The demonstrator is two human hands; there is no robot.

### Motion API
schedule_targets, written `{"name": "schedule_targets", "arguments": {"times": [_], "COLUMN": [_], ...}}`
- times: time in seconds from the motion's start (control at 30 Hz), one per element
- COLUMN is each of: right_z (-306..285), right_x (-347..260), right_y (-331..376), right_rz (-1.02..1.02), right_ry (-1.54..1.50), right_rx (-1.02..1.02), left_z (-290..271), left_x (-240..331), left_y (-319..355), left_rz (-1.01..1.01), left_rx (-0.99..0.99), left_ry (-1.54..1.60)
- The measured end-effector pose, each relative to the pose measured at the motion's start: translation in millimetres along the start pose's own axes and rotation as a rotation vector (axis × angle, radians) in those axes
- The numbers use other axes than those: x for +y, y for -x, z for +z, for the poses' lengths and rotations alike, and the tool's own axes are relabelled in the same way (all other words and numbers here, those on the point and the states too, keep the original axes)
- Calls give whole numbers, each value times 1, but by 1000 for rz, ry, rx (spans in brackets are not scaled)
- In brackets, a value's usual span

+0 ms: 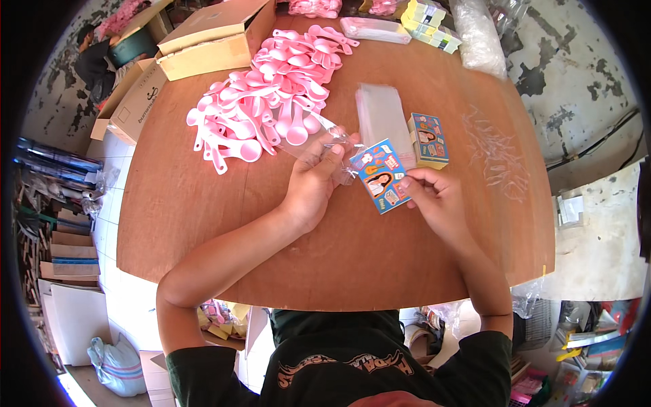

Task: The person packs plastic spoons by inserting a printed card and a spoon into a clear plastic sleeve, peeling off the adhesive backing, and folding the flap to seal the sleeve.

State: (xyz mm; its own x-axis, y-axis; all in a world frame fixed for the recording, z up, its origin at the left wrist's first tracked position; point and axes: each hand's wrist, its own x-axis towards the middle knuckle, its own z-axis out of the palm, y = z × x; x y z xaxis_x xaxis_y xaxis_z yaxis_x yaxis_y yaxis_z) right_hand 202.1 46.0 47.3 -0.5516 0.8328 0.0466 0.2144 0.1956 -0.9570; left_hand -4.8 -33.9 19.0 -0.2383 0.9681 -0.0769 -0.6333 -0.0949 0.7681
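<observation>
My left hand is closed on a clear plastic bag, pinching it near its open end. The bag stretches toward several pink measuring spoons; whether these lie inside it or just behind it I cannot tell. Between the thumb and fingers of my right hand is a blue printed card, tilted, its left corner touching the bag's mouth. Just beyond the card lie a flat stack of clear bags and a stack of matching cards. A large heap of pink measuring spoons covers the table's far left.
Cardboard boxes stand on and beside the wooden table at left. Thin clear plastic strips are scattered at right. Along the far edge are yellow-green packs and a plastic roll. Another person is at far left.
</observation>
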Motion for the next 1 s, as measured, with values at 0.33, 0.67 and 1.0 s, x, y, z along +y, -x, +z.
{"name": "schedule_targets", "arguments": {"times": [0.33, 0.67, 1.0], "right_z": [15, 21, 23], "right_x": [5, 7, 9], "right_y": [4, 7, 11], "right_rz": [1, -31, -11], "right_ry": [-136, -103, -195], "right_rx": [-3, -81, 36], "left_z": [6, 5, 5], "left_x": [-6, -19, -13], "left_y": [4, 10, 7], "left_rz": [20, -36, -7], "left_rx": [-71, -223, -82], "left_ry": [1, -64, 31]}}
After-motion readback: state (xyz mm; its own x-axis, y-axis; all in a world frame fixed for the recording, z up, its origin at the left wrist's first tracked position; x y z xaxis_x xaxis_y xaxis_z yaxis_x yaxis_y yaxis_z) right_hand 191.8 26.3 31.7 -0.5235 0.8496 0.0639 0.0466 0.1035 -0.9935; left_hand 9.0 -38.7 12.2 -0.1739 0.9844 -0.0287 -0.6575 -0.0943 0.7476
